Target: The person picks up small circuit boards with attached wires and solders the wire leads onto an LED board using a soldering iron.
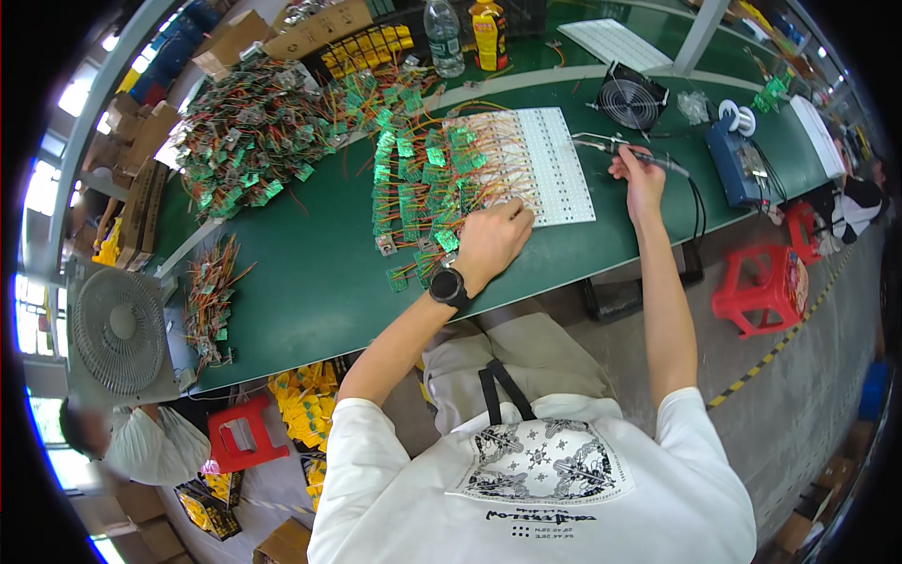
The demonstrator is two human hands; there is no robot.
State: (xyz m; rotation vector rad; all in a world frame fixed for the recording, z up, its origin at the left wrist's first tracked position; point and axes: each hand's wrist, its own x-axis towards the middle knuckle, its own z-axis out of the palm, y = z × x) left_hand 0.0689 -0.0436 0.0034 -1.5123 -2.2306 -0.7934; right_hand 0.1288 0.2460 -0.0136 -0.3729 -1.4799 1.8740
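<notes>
A white perforated panel [558,169] lies on the green workbench, with rows of red and orange wires [503,155] across its left part. These wires lead to small green circuit boards [411,202] lined up to the left. My left hand [495,241], a black watch on its wrist, rests at the panel's near edge with its fingers pinched among the wire ends. What they pinch is too small to make out. To the right of the panel, my right hand [642,179] grips a soldering iron [665,164], its thin metal end pointing left toward the panel, apart from it.
A big heap of wired circuit boards [249,132] covers the far left, with a smaller bundle [212,301] nearer. Behind stand a clear bottle [443,42] and a yellow drink bottle [489,38]. A black fan [631,97] and blue soldering station [738,160] sit right.
</notes>
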